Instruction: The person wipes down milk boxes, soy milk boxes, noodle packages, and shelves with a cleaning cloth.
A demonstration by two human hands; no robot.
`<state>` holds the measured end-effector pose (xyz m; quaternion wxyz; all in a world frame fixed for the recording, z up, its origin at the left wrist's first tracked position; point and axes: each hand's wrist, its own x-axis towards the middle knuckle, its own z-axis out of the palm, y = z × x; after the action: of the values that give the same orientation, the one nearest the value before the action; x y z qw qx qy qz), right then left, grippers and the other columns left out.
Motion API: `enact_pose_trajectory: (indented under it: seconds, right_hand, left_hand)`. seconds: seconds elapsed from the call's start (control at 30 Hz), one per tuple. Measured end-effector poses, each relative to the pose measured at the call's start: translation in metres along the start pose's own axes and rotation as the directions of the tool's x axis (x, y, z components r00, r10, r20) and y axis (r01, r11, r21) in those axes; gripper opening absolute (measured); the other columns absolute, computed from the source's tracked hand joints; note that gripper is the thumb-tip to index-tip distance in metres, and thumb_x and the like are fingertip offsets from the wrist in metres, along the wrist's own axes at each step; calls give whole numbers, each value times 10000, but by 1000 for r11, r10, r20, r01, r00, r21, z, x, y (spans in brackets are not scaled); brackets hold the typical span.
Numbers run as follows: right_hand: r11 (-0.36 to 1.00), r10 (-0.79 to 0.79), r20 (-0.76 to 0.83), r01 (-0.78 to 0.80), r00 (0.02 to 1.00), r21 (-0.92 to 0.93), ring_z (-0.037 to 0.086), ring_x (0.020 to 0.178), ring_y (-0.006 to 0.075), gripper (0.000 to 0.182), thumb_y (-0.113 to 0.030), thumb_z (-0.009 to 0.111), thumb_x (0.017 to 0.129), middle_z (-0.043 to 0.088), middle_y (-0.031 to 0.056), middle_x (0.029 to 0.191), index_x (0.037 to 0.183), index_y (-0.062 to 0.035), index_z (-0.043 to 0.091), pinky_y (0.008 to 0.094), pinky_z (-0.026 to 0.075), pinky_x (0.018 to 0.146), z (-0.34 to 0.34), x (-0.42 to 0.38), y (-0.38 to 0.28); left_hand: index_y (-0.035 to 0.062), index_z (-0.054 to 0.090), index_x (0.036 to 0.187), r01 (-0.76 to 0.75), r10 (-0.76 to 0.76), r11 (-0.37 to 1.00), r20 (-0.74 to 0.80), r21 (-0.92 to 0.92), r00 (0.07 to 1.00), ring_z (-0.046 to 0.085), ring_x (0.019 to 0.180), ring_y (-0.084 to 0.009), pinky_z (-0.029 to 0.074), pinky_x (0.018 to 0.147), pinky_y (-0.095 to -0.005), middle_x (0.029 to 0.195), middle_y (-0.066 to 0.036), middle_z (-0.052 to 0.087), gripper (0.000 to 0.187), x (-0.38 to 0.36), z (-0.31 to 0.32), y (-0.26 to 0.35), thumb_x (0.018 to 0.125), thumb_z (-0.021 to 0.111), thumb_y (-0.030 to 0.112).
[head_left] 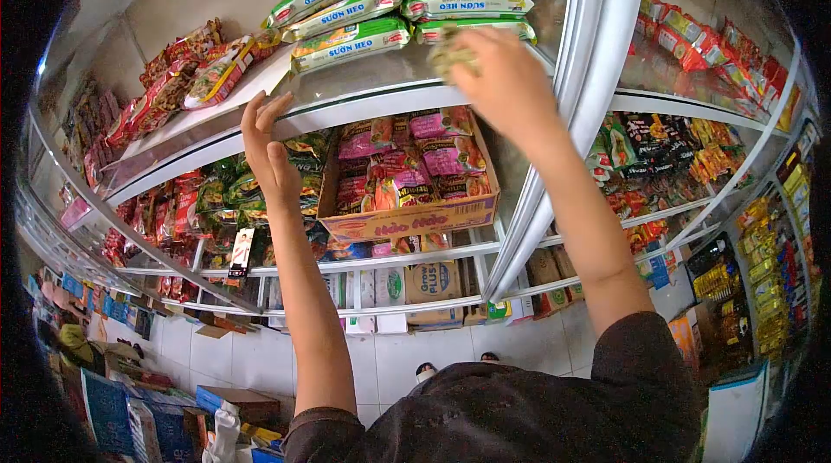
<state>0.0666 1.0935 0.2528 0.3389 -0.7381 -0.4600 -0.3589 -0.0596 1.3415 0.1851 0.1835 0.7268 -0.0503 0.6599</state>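
A crumpled greenish cloth (452,54) is gripped in my right hand (498,73), at the front of the upper glass shelf (372,73), just before the right stack of green and white noodle packs (467,4). My left hand (270,138) holds nothing; its fingers are apart and raised near the shelf's front edge, left of the other stack of green packs (351,39). Below the shelf, between my arms, an open carton (407,222) holds pink noodle packs (402,164).
A white upright post (580,73) stands right of my right hand. Red noodle packs (156,99) lie on the upper shelf at the left. More packets (658,151) fill shelves at the right. Boxes (156,420) stand on the tiled floor (363,368) at the lower left.
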Motion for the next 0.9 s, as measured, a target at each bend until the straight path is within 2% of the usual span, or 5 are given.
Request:
enact_pose_trajectory:
  seconds: [0.37, 0.5, 0.57, 0.63, 0.9]
  right_hand:
    - [973, -38, -302, -33, 953, -227, 515, 807, 274, 189, -187, 582, 693, 536, 102, 815, 805, -37, 556, 394, 449, 687, 17, -16, -8]
    - [992, -120, -177, 109, 977, -71, 520, 829, 276, 192, -202, 560, 697, 561, 123, 806, 796, -38, 575, 402, 438, 709, 45, -2, -49]
    - [976, -211, -197, 193, 957, -105, 521, 820, 283, 175, -165, 505, 701, 574, 132, 789, 767, -26, 588, 414, 418, 714, 72, 6, -72]
    - [943, -332, -218, 315, 918, -110, 541, 806, 274, 167, -158, 517, 716, 578, 115, 791, 793, -28, 588, 381, 441, 744, 92, 16, -91]
    - [970, -223, 140, 233, 965, -63, 595, 755, 279, 178, -172, 509, 712, 621, 124, 750, 702, -47, 636, 384, 494, 605, 69, 31, -76]
  left_hand:
    - [45, 613, 1027, 62, -61, 998, -57, 10, 997, 486, 1051, -230, 320, 920, -350, 1176, -132, 473, 760, 0, 6, 10, 848, 188, 649]
    - [38, 614, 1016, 72, -75, 997, -75, -36, 994, 484, 1053, -230, 317, 927, -352, 1143, -130, 503, 768, -1, 13, 10, 848, 183, 650]
    - [-51, 398, 1170, 60, -75, 989, -111, -134, 991, 522, 1019, -247, 322, 937, -360, 1006, -171, 594, 741, -1, 14, 11, 856, 288, 611]
    - [-50, 395, 1173, 72, -85, 989, -97, -129, 992, 534, 1001, -246, 335, 926, -358, 1006, -187, 587, 737, -1, 13, 13, 856, 296, 607]
    - [-26, 374, 1204, 38, -39, 996, -3, -80, 999, 502, 1060, -234, 311, 966, -354, 1054, -153, 580, 742, -2, 2, -1, 854, 279, 621]
